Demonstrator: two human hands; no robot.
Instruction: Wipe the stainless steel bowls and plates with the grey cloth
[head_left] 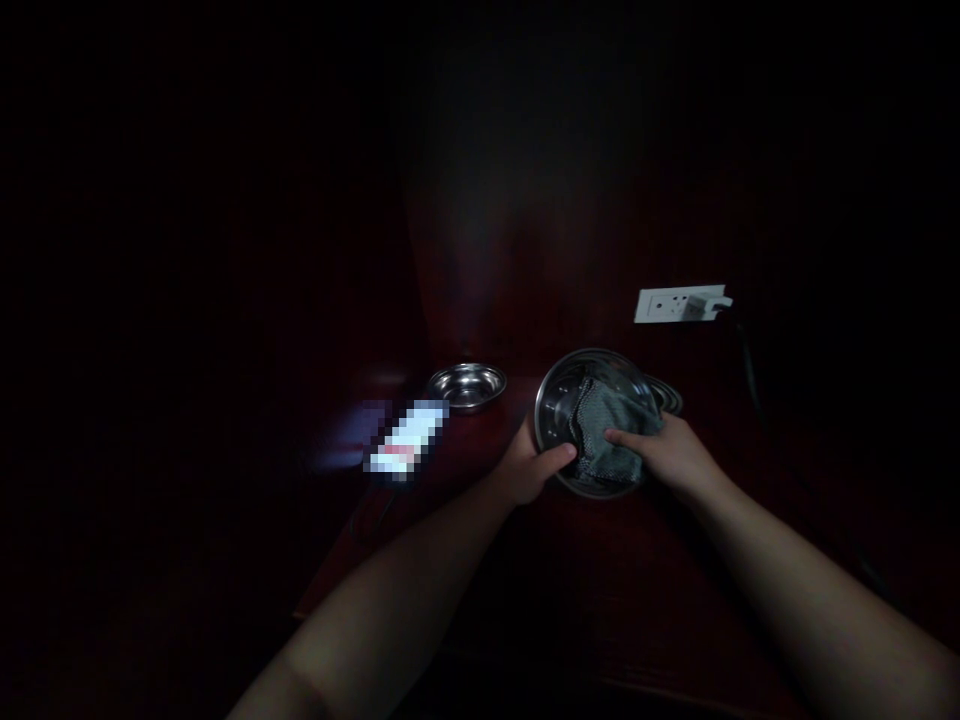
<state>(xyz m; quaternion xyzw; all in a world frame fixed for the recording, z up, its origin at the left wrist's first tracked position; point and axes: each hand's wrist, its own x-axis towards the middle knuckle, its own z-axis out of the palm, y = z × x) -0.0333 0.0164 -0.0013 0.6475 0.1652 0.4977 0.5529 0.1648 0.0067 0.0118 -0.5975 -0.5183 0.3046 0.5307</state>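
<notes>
A shiny metal bowl (556,405) is held up, tilted so that its inside faces me. My left hand (529,468) grips its left rim, thumb over the edge and fingers hidden behind. Inside the bowl lies a grey-green cloth (600,440) with a patterned border. My right hand (671,452) is closed on the cloth at the right rim, its thumb pressing the cloth against the inner wall. The right fingers are out of sight behind the bowl.
Another metal bowl (469,386) stands on the dark red table (495,560) to the left. Near it glows a blurred phone screen (409,440), with a cable below. Stacked metal rims (667,397) show behind the held bowl. A white wall socket (679,304) holds a plug with a cord.
</notes>
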